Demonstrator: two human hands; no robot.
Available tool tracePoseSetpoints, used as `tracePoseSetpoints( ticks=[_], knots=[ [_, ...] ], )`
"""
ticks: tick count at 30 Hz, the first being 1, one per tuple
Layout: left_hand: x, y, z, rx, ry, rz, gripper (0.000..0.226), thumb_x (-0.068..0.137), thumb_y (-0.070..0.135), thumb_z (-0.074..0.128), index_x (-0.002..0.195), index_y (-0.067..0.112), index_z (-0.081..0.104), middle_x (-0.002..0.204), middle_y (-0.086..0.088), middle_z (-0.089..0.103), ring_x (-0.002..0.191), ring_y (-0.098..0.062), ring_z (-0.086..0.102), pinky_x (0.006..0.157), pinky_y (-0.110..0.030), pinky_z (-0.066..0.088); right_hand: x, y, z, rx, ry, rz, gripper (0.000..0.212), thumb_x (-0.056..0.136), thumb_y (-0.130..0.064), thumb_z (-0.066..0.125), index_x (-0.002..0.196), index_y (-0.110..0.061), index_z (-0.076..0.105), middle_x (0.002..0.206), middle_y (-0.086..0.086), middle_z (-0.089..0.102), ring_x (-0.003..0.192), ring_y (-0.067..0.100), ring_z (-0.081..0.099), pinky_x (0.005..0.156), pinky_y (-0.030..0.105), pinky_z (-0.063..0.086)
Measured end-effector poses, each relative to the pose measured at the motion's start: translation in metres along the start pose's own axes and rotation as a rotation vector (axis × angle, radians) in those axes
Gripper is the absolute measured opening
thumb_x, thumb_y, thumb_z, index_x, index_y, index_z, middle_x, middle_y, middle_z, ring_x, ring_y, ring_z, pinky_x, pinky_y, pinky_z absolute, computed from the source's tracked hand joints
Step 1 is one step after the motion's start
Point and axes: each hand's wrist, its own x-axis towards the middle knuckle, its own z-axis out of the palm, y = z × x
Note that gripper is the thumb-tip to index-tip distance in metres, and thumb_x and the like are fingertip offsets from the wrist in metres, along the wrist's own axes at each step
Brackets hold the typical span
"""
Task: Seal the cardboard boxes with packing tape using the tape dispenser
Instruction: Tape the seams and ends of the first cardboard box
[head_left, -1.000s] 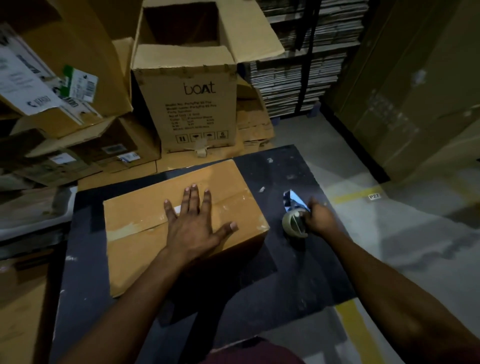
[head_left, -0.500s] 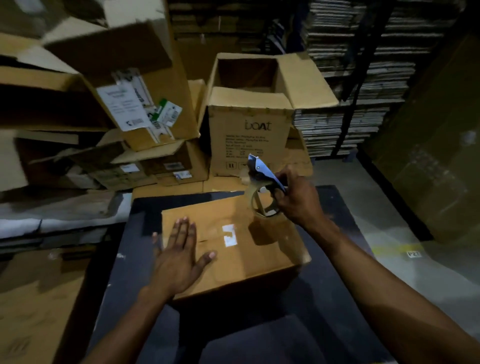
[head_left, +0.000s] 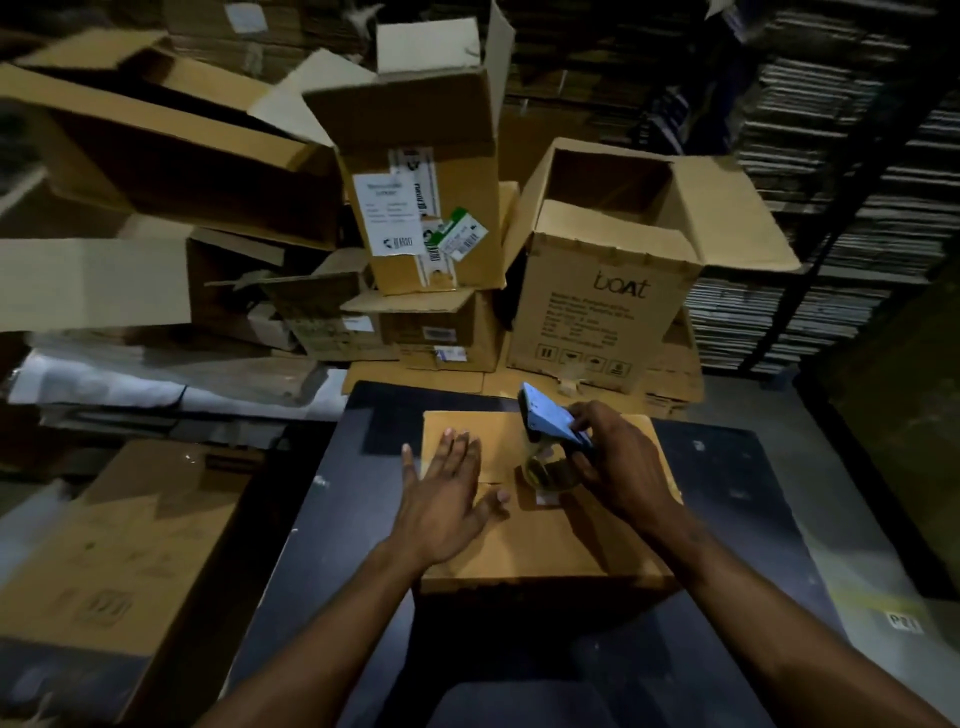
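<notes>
I see a plain brown cardboard box (head_left: 540, 525) on a dark blue-black table (head_left: 727, 499), a light-blue tape dispenser (head_left: 553, 423), and black "boAt" lettering on a brown open carton (head_left: 597, 312).

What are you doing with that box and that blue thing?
A person is taping a cardboard box shut on a dark table. The left hand lies flat on the box top, fingers spread, holding it down. The right hand grips a blue tape dispenser with its tape roll over the middle of the box top, near the seam. More cardboard boxes, some open, are piled behind the table.
</notes>
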Motion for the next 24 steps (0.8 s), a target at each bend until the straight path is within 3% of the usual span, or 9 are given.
tracePoseSetpoints(
  ticks=[2,4,6,8,11,15,18,22,24],
  knots=[
    [-0.001,0.009,-0.009,-0.329,0.246,-0.090,0.076,0.101,0.071,0.022,0.157,0.024,0.045,0.163,-0.001,0.043,0.154,-0.018,0.031,0.127,-0.056,0.019,-0.001,0.001,-0.001,-0.009,-0.002,-0.018,0.052,0.080,-0.013,0.079,0.110,-0.037,0.045,0.128,0.000,0.067,0.097,0.027,0.068,0.065,0.044,0.057],
    [0.005,0.024,-0.026,-0.893,0.371,-0.305,0.053,0.102,0.068,0.041,0.123,0.030,0.072,0.125,0.004,0.072,0.114,-0.015,0.066,0.100,-0.047,0.056,-0.003,0.000,-0.002,-0.017,-0.017,-0.024,0.052,0.079,-0.013,0.079,0.111,-0.035,0.046,0.130,0.001,0.066,0.099,0.027,0.067,0.066,0.041,0.057],
    [0.015,0.039,-0.048,-1.444,0.206,-0.537,0.048,0.101,0.062,0.053,0.099,0.020,0.075,0.100,-0.002,0.074,0.076,-0.017,0.065,0.068,-0.037,0.055,-0.005,-0.003,-0.002,-0.027,-0.034,-0.030,0.054,0.079,-0.015,0.081,0.113,-0.036,0.044,0.130,0.002,0.065,0.102,0.026,0.066,0.067,0.038,0.056],
    [0.020,0.048,-0.064,-1.645,-0.012,-0.660,0.051,0.101,0.057,0.057,0.104,0.011,0.076,0.101,-0.006,0.078,0.073,-0.022,0.063,0.064,-0.034,0.049,-0.005,-0.006,-0.002,-0.058,-0.049,-0.045,0.054,0.081,-0.019,0.081,0.115,-0.037,0.043,0.132,0.001,0.064,0.105,0.024,0.064,0.067,0.039,0.057],
    [0.017,0.054,-0.074,-1.690,-0.100,-0.707,0.049,0.096,0.055,0.064,0.109,0.010,0.079,0.099,-0.007,0.080,0.075,-0.024,0.060,0.067,-0.035,0.045,-0.005,-0.009,0.001,-0.126,-0.074,-0.074,0.049,0.082,-0.023,0.081,0.116,-0.034,0.047,0.137,-0.001,0.060,0.111,0.022,0.062,0.066,0.033,0.057],
    [0.016,0.057,-0.072,-1.679,-0.039,-0.794,0.024,0.097,0.035,0.068,0.105,0.015,0.079,0.103,-0.008,0.078,0.089,-0.026,0.062,0.073,-0.038,0.047,-0.005,-0.013,0.002,-0.200,-0.116,-0.083,0.046,0.083,-0.028,0.081,0.118,-0.030,0.051,0.137,-0.002,0.056,0.112,0.019,0.059,0.060,0.021,0.046],
    [0.017,0.057,-0.067,-1.529,0.050,-0.766,0.019,0.102,0.030,0.066,0.102,0.015,0.077,0.099,-0.004,0.079,0.095,-0.023,0.070,0.072,-0.038,0.053,-0.002,-0.019,0.001,-0.269,-0.163,-0.092,0.044,0.083,-0.032,0.080,0.113,-0.034,0.048,0.134,-0.005,0.053,0.112,0.016,0.055,0.058,0.022,0.049],
    [0.017,0.041,-0.060,-1.286,0.186,-0.719,0.024,0.106,0.028,0.059,0.094,0.010,0.071,0.097,-0.010,0.077,0.084,-0.024,0.077,0.061,-0.034,0.061,0.011,-0.025,-0.004,-0.341,-0.296,-0.165,0.053,0.085,-0.046,0.075,0.125,-0.037,0.041,0.136,-0.005,0.046,0.103,0.015,0.053,0.055,0.017,0.036],
    [0.016,0.032,-0.056,-1.185,0.234,-0.721,0.024,0.106,0.026,0.060,0.092,0.010,0.070,0.091,-0.012,0.076,0.074,-0.023,0.076,0.053,-0.028,0.057,0.023,-0.033,-0.004,-0.343,-0.401,-0.235,0.068,0.087,-0.054,0.072,0.141,-0.043,0.032,0.137,-0.003,0.040,0.095,0.018,0.058,0.062,0.027,0.049]
  ],
)
